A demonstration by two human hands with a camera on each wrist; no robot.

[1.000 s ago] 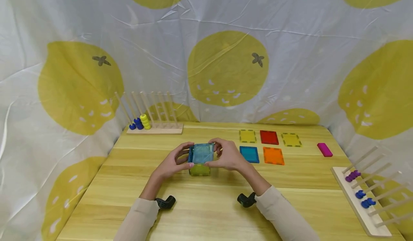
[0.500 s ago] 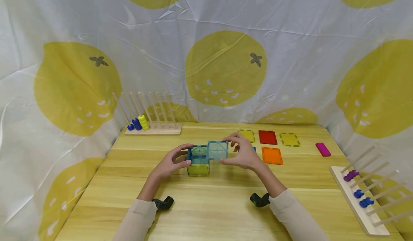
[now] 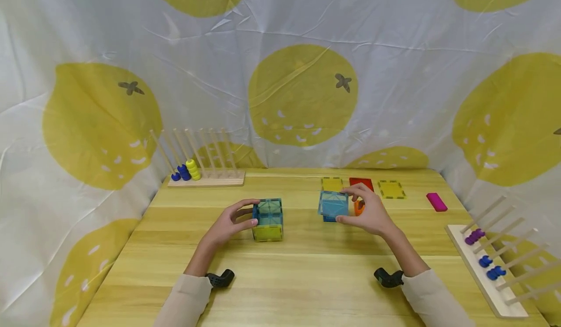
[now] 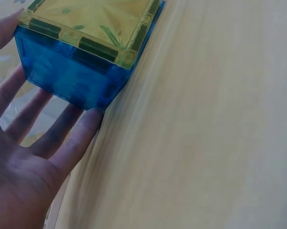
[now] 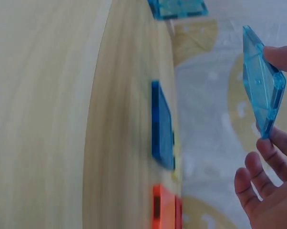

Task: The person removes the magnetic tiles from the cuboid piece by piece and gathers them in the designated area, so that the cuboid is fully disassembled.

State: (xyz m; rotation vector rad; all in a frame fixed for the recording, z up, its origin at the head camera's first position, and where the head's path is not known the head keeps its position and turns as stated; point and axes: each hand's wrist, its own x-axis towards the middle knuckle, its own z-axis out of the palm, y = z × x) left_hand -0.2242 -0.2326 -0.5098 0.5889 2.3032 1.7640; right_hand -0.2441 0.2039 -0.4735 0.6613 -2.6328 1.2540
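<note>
In the head view, an open-topped box of magnetic tiles (image 3: 268,220) stands on the table, with a yellow front wall and blue sides. My left hand (image 3: 229,224) holds the box at its left side, thumb by the front corner and index finger by the back one. The left wrist view shows its fingertips against the blue wall (image 4: 69,69). To the right, my right hand (image 3: 367,211) pinches a light blue square magnetic tile (image 5: 260,78) by its edges, raised above the table. Beneath it lies a darker blue tile (image 5: 161,126), partly hidden in the head view.
Yellow tiles (image 3: 391,189), a red tile (image 3: 362,184) and an orange tile (image 3: 359,207) lie behind and beside the right hand. A pink block (image 3: 437,202) sits farther right. Peg racks with beads stand at back left (image 3: 210,180) and right (image 3: 484,273). A lemon-print curtain (image 3: 302,98) backs the table.
My right hand has lifted the light blue tile off the top of the box and carried it right, over the flat blue tile. The left hand has stayed at the box.
</note>
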